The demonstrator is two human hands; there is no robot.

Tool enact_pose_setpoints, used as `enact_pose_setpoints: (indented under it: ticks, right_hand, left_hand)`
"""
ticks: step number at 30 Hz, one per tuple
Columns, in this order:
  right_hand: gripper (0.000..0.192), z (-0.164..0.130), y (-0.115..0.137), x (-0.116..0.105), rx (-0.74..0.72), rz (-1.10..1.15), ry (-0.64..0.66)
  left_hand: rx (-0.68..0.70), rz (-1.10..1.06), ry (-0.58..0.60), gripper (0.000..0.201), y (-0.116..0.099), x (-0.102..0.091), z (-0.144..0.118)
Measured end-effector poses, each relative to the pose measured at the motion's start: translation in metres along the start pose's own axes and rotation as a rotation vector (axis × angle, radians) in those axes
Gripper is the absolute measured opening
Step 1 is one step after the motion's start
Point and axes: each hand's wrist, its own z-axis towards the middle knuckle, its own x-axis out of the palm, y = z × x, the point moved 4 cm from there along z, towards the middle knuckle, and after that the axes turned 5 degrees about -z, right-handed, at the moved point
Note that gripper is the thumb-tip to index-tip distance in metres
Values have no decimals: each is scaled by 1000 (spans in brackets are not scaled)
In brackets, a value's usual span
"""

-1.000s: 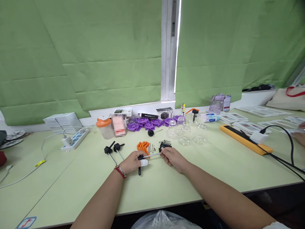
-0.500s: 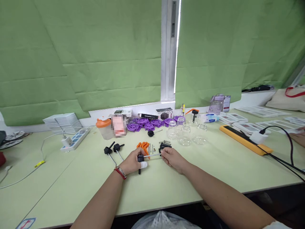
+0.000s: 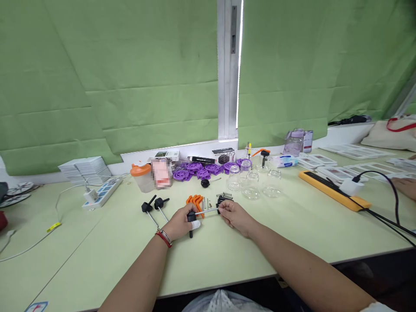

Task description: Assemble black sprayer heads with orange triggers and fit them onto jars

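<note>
My left hand is closed around the black head of a part with a thin metal rod; a black stem sticks out below the fingers. White wrapping covers the left thumb. At the rod's far end my right hand pinches the tip, and its fingers hide anything small there. Just beyond the hands lie orange curved pieces, small metal pins, springs and black pieces. Two similar black-headed rods rest left of my left hand.
Several purple wheel-like parts lie behind, near an orange-lidded cup. Clear glass jars stand at right centre. A yellow-orange power strip is to the right, a white one to the left. Another person's hand shows at far right.
Both hands keep their hold on the rod part, almost still. The whole view has shifted very slightly.
</note>
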Motion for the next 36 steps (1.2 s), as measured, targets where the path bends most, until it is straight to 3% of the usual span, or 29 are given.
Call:
enact_pose_setpoints:
  ticks: [9, 17, 24, 36]
  right_hand:
    - [25, 3, -3, -1, 17, -19, 7]
    - [23, 6, -6, -3, -1, -5, -8]
    - [16, 4, -5, -1, 7, -36, -15]
    - [19, 5, -8, -2, 10, -50, -16]
  left_hand:
    - [40, 148, -59, 23, -5, -4, -1]
    - [34, 216, -18, 19, -11, -3, -3]
    - [8, 196, 23, 22, -7, -1, -2]
    - [38, 158, 42, 24, -4, 0, 0]
